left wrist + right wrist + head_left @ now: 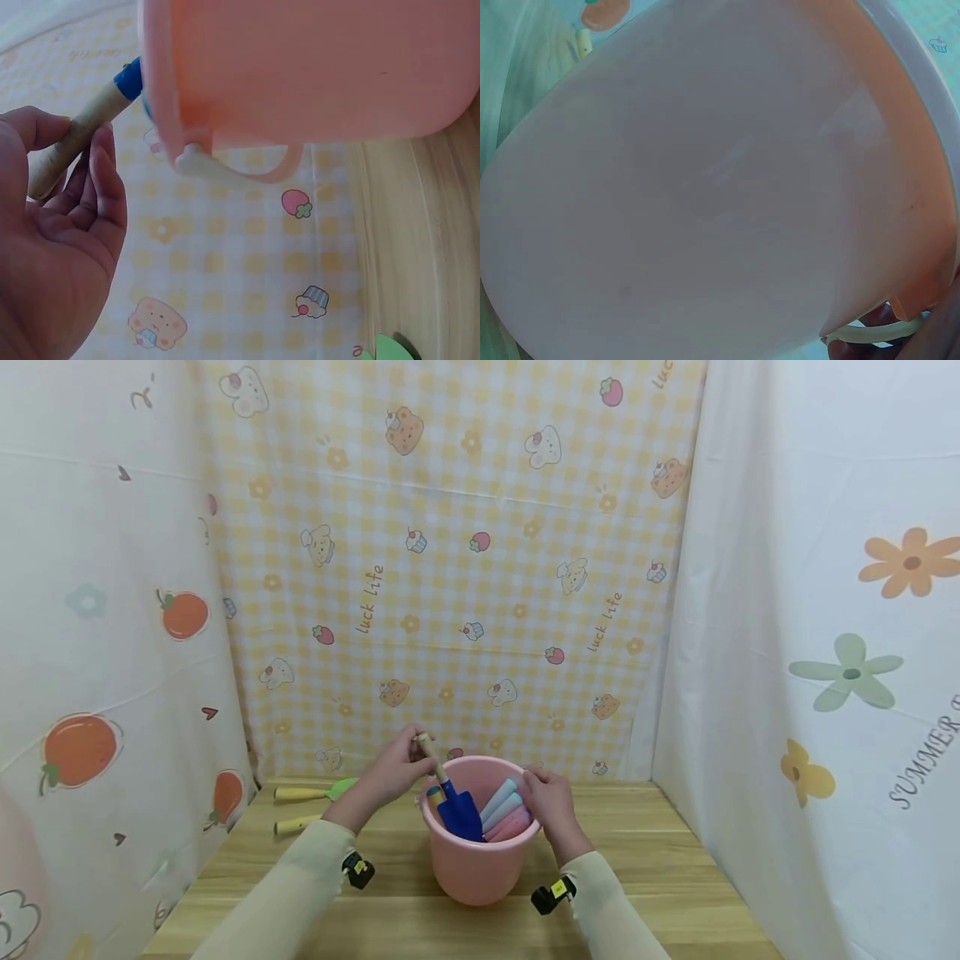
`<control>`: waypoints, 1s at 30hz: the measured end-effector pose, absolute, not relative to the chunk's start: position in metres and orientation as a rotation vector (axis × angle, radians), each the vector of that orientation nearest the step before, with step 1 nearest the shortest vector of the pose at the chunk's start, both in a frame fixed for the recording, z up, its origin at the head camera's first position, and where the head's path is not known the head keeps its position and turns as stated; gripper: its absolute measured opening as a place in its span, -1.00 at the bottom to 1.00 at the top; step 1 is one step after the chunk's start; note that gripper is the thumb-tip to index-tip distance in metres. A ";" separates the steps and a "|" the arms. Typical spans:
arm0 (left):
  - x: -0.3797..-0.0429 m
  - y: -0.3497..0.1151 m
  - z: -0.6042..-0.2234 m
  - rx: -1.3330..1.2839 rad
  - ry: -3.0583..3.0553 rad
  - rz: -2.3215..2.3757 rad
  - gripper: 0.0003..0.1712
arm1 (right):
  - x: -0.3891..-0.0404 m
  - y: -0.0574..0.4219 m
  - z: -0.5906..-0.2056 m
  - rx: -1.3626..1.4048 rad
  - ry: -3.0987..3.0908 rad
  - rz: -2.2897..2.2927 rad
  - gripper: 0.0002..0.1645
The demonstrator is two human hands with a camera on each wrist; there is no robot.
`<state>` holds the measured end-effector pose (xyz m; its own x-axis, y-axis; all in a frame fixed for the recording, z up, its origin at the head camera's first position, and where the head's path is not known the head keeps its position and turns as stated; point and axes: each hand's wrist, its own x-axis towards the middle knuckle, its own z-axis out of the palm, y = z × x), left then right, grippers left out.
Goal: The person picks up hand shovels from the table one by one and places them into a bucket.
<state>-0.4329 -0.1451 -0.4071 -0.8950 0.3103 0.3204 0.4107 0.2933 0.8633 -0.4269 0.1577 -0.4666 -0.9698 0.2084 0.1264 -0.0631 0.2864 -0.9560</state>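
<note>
My left hand [398, 768] pinches the pale wooden handle of a small blue hand trowel [461, 814]. The trowel slants down, its blue blade inside the mouth of a pink bucket [480, 870] standing upright on the table. On the bucket's right side, my right hand [550, 802] grips the rim near the handle joint; the right wrist view shows only part of its fingers beside the bucket's pale handle [877, 332]. Inside the bucket lie light blue pieces [498, 807], a pink piece [510, 825] and a wooden handle end beside the blade. The bucket's bottom is hidden.
Left of the bucket, a yellow-handled tool with a green head [341, 788] lies on the wooden table [630, 893]. Nearer me is another yellow handle [296, 825], its far end hidden by my left arm. Patterned curtains [465, 577] enclose the back and both sides.
</note>
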 end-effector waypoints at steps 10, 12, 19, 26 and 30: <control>-0.438 -0.126 -0.416 -0.715 -2.537 -1.549 -0.71 | -0.428 0.158 -0.467 -0.140 -2.310 1.758 -0.60; -0.437 -0.123 -0.417 -0.713 -2.548 -1.544 -0.74 | -0.429 0.158 -0.467 -0.148 -2.311 1.757 -0.60; -0.437 -0.112 -0.422 -0.675 -2.576 -1.479 -0.76 | -0.428 0.158 -0.466 -0.140 -2.329 1.728 -0.58; -0.436 -0.104 -0.421 -0.636 -2.576 -1.367 -0.81 | -0.428 0.158 -0.465 -0.139 -2.337 1.736 -0.53; -0.436 -0.101 -0.424 -0.608 -2.596 -1.287 -0.92 | -0.427 0.157 -0.467 -0.138 -2.328 1.747 -0.54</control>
